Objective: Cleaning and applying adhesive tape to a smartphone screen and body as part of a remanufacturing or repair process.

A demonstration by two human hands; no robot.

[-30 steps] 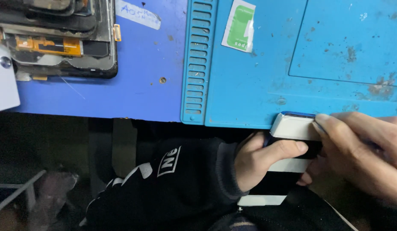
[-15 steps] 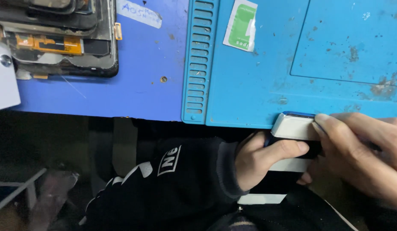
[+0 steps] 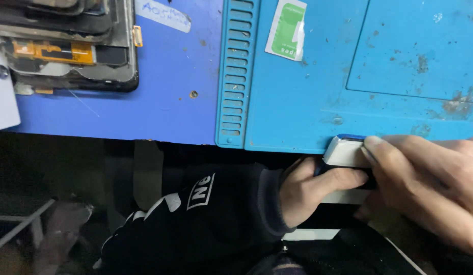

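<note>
your left hand (image 3: 310,191) and right hand (image 3: 425,183) are both closed around a small white-and-blue device (image 3: 347,153), held at the near edge of the counter (image 3: 160,112). it sits just over the light blue work mat (image 3: 318,102), with a green-and-white packet (image 3: 286,29) farther up and dismantled phones (image 3: 68,51) well off to the left.

— What's being held there?
— A small white rectangular device with a blue edge (image 3: 346,151), gripped from both sides.
— Where is it?
— At the near edge of the light-blue work mat, tilted, partly covered by fingers.

A green-and-white rectangular sachet (image 3: 286,29) lies on the blue mat (image 3: 307,102); a white handwritten label (image 3: 162,14) sticks beside it.
</note>
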